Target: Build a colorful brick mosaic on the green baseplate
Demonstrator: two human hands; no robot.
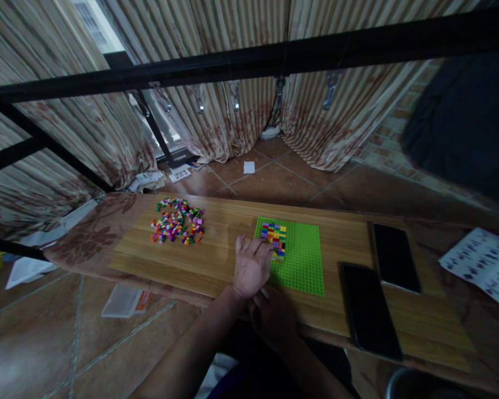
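My left hand reaches over the left edge of a green studded baseplate. Its fingers bend down at a block of small multicoloured building bricks set on the plate's upper left part. The fingertips touch or nearly touch these bricks, and whatever they pinch is hidden. Below and partly behind my left wrist, my right hand rests by the table's near edge. Its fingers are curled in shadow, so I cannot make out anything in them.
A pile of loose coloured bricks lies left on the wooden board. Two dark phone-like slabs, one nearer and one farther, lie right. A printed sheet is far right. A clear plastic box sits on the floor. A black rail crosses beyond.
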